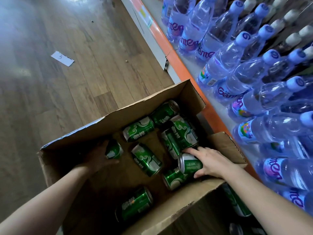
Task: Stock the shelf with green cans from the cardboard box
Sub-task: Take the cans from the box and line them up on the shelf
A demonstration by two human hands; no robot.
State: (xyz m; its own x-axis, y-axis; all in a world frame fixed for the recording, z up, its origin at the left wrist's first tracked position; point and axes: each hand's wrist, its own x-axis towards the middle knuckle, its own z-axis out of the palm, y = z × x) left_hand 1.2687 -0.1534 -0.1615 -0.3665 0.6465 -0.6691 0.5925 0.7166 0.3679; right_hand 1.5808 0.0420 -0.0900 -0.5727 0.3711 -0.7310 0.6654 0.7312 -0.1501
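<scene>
Presently inside cardboard box [81, 138]: green cans [146, 160] lying loose on sides. Right hand [210, 162] wrapped round one can [190, 164] near box's shelf-side wall; left hand [100, 156] cupping another [113, 150]. Probably rigid, smooth, slippery; best gripped mid-barrel.

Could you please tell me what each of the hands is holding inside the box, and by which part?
Each holds one green metal can lying in the brown cardboard box: the left hand around the side of one, the right hand around the side of another.
</scene>
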